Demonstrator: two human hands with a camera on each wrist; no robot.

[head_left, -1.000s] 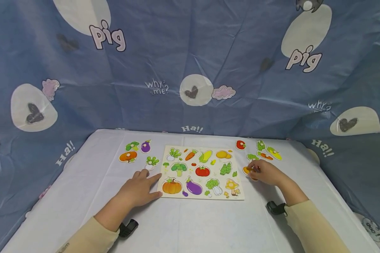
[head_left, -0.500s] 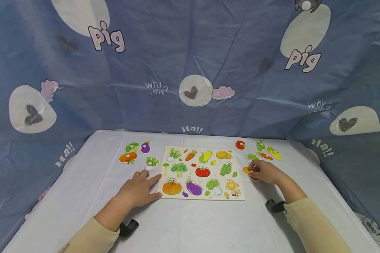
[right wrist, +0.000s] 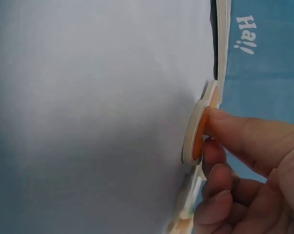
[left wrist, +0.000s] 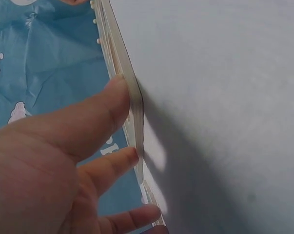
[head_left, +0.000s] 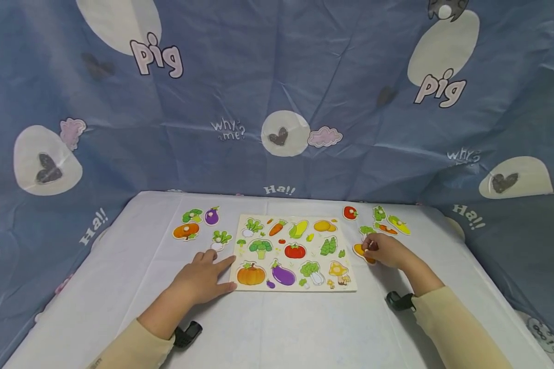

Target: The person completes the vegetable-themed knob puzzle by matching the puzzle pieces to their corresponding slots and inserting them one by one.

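Observation:
A wooden vegetable puzzle board (head_left: 277,261) lies flat on the white table. My left hand (head_left: 203,279) rests beside its left edge, fingers spread, with thumb and index fingertip at the edge. In the left wrist view, the thumb (left wrist: 100,105) lies against the board's side (left wrist: 132,87). Right of the board, my right hand (head_left: 385,251) pinches an orange puzzle piece (head_left: 361,251) between thumb and fingers, close over the table. The right wrist view shows the thumb on the orange face of the piece (right wrist: 200,134), the other fingers curled beneath. The fingers hide part of the piece.
Left of the board lie broccoli (head_left: 192,216), eggplant (head_left: 212,216), pumpkin (head_left: 186,231) and turnip (head_left: 220,240) pieces. At the right are tomato (head_left: 350,212), asparagus (head_left: 379,213), corn (head_left: 399,224) and carrot (head_left: 387,229) pieces. A leafy green piece (head_left: 366,230) sits behind the right hand.

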